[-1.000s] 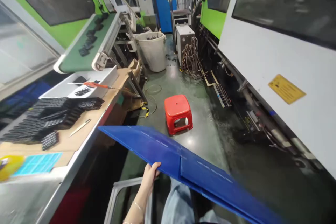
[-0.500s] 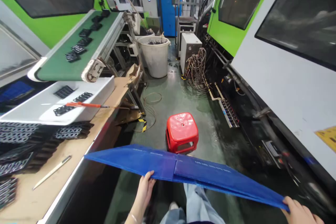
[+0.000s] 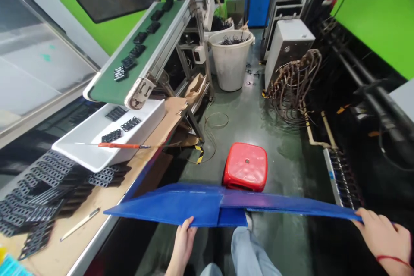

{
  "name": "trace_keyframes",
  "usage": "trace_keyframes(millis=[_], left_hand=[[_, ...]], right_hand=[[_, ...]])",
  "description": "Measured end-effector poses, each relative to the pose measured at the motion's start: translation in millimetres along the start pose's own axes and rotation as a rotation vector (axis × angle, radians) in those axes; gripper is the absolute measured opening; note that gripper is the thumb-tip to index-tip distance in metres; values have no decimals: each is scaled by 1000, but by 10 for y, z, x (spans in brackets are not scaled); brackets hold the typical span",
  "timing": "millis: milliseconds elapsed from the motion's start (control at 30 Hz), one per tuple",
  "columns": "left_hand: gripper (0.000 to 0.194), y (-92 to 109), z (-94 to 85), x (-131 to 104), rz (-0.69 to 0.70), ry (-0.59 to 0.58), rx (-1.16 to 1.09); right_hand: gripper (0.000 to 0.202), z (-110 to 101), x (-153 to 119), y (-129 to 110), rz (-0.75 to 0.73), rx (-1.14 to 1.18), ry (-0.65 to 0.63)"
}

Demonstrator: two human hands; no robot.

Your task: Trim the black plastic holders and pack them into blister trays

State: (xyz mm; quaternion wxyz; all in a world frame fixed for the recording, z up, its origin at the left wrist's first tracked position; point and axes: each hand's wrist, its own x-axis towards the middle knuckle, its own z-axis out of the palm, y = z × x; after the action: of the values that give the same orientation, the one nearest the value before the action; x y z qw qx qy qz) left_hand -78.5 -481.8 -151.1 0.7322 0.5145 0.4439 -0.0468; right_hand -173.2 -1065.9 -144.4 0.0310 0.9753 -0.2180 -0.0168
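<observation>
A long blue corrugated plastic board (image 3: pixel 181 202), folded with overlapping panels, spans the space in front of my body, above the floor. My left hand (image 3: pixel 186 237) pinches its near edge left of the middle, thumb on top. At the far right end, my right hand (image 3: pixel 384 235) is closed around the board's tip; a red string circles that wrist. The board's left tip reaches over the workbench edge. Just beyond the board stands a red plastic stool (image 3: pixel 247 166), its lower part partly covered by it.
Left, a workbench (image 3: pixel 103 198) carries black plastic parts (image 3: pixel 35 194), a pen (image 3: pixel 79 224), a white tray (image 3: pixel 152 116) and an orange-handled tool (image 3: pixel 121 145). A green conveyor (image 3: pixel 110 90) slopes above it. Ahead stand a white bin (image 3: pixel 231 67) and hoses (image 3: pixel 294 82); pipes run along the right.
The view has turned left and down. The board's right half has risen and swung level with my right hand, opening a step between its panels. Both hands keep their hold.
</observation>
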Motion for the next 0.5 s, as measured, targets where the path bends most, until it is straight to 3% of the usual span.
trace_keyframes(millis=[67,133,233,367,500], left_hand=[[13,57,162,79,-31,32,-30],[14,109,276,150,-54,53,-48],[14,152,343,204,-82,69,-75],[19,131,230,168,-125,73,-88],[15,82,-50,111,-160,26,-56]], right_hand=[[27,-42,482,-71,-23,-9,-39],[24,-43,788,-126,-45,-15,-74],[21,-25,897,-186,-66,-21,-123],[26,8,520,-226,-33,-26,-161],[27,64,-249,-210,58,0,-168]])
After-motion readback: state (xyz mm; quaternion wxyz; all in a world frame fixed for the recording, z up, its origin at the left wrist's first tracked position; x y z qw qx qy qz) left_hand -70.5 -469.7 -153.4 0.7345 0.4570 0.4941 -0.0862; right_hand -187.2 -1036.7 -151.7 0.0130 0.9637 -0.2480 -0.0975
